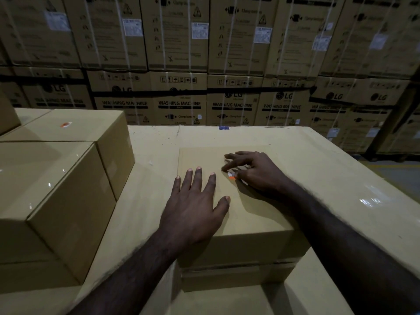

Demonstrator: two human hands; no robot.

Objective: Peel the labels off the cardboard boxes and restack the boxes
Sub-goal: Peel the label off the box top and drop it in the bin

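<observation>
The landmark here is the cardboard box [236, 214] in the middle of the broad tan surface [341, 178], its top facing the camera; everything else is placed from it. The left hand [195, 208] lies flat on the box's top with fingers straight and spread, pressing it down and holding nothing; the right hand [256, 171] sits just beside it on the same top, toward the far right, its grip a pinch — thumb and forefinger appear closed on the small orange-and-white label [231, 175], which is partly lifted or crumpled at the fingertips; how much of it is stuck down I cannot tell.

By my reading the peel on this box is under way but not finished; the label is not yet clear of the cardboard. To the left of the box stands a stack of similar boxes [56, 189] wrapped in glossy film; on the farther one a second orange label [65, 125] is in place, so at least that one looks undone — whether the nearer ones carry labels is not visible. Beyond the box, past the surface's far edge, rises a wall of washing-machine cartons [204, 64], which seem to be no part of the job. Restacking appears not to have begun for the box under the hands; it rests alone on a flatter carton [236, 278] beneath it.
</observation>
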